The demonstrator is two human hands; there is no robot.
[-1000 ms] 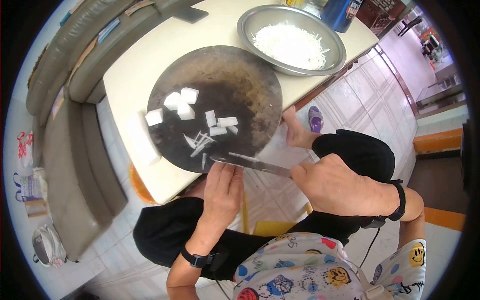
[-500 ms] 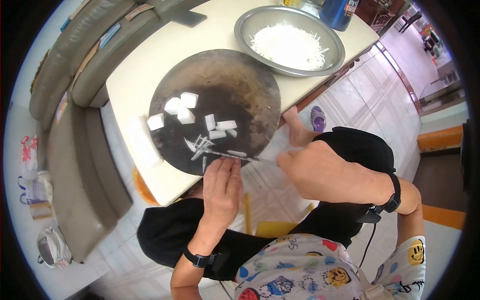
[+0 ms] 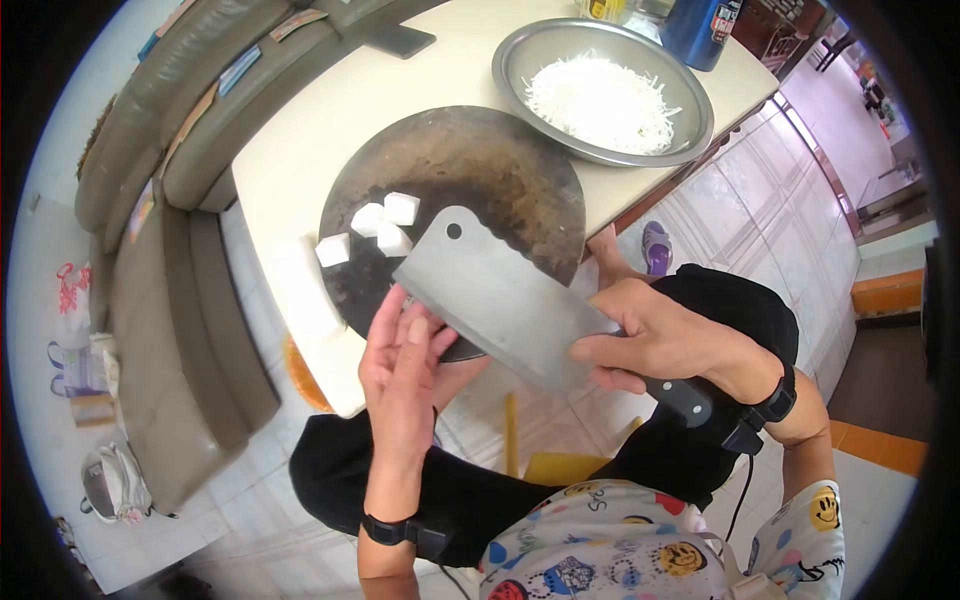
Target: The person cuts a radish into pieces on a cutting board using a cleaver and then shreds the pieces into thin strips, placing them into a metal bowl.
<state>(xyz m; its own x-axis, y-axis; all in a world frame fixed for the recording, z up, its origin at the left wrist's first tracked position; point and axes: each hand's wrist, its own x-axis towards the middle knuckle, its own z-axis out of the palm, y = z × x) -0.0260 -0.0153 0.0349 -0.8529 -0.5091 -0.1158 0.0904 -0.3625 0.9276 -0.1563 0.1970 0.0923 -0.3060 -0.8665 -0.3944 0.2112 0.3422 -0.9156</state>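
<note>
My right hand (image 3: 660, 340) is closed around the dark handle of a cleaver (image 3: 500, 295), whose broad blade faces up toward me, tilted over the near side of a round dark chopping board (image 3: 480, 150). My left hand (image 3: 405, 375) is palm up, its fingers curled and apart at the lower left edge of the blade; some fingertips lie close to or under it. Several white chunks (image 3: 392, 238) sit on the left part of the board. The small white pieces and strips seen before are covered by the blade and my left hand.
Beyond the board stands a metal bowl (image 3: 510, 95) of white shreds (image 3: 600, 100), beside a blue bottle (image 3: 700, 35). A long white piece (image 3: 305, 290) lies at the table's (image 3: 270, 165) left edge. A phone (image 3: 402, 41) rests at the back; a grey sofa (image 3: 190, 370) stands left.
The cleaver has turned from edge-down on the board to flat side up, lifted over it. My left hand has rolled from fingers down to palm up. The view has shifted slightly.
</note>
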